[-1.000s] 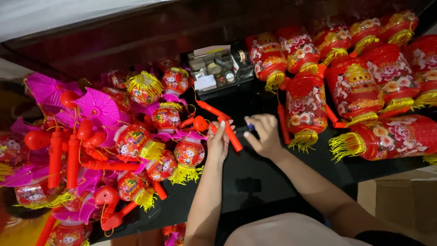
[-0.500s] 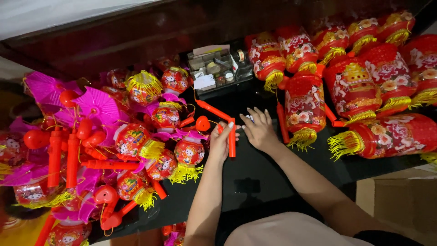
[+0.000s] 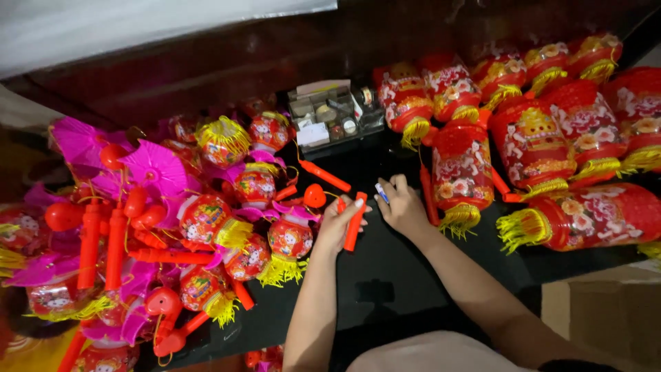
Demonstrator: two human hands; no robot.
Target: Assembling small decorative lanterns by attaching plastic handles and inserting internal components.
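Handle first: the red plastic lantern stick (image 3: 354,220) sits clamped in the left hand (image 3: 339,224), fingers wrapped round it, about mid-worktop on the black surface and tilted slightly off upright. Right hand (image 3: 401,208) is just beside it, fingers pinched together on a small blue-and-white piece (image 3: 381,192), too small to tell what it is.

Risks as I read them: that tiny piece could slip from the pinch and vanish against the dark worktop (image 3: 385,275). Just left of the stick, a round red lantern (image 3: 290,239) with a yellow fringe is close to the left wrist, so a wrist turn may snag the tassel and drag the pile. On the right, the tall red cylinder lantern (image 3: 457,176) stands near the right knuckles and could tip. Behind, toward the far edge, the clear parts box (image 3: 330,114) looks safely apart.
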